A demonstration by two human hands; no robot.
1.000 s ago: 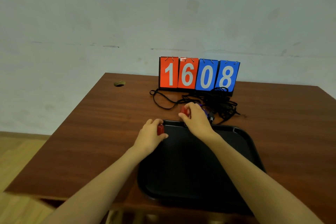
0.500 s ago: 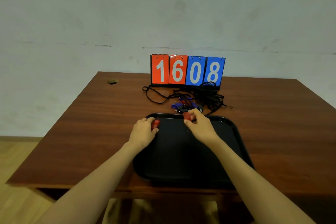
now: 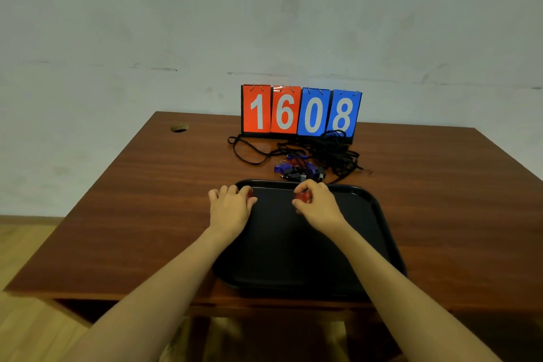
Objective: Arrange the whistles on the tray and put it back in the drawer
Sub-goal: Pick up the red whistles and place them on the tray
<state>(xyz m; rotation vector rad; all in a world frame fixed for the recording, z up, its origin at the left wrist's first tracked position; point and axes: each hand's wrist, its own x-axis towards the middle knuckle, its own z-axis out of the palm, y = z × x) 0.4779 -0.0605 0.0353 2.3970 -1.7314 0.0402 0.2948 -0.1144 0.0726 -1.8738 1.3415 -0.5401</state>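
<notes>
Person's left hand (image 3: 230,206) pinches a red whistle (image 3: 250,193) at the black tray's (image 3: 282,247) 11 o'clock corner, right hand (image 3: 319,205) grips a second red whistle (image 3: 302,196) near its 12 o'clock edge, blue whistles (image 3: 293,169) and black cords (image 3: 338,153) on the table just beyond that edge.

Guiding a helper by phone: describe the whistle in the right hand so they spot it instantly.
On the wooden table lies a black tray. Near the middle of its far rim, the right hand pinches a red whistle. Its neighbours: blue whistles loose behind the tray, and the other red whistle in the left hand.
</notes>
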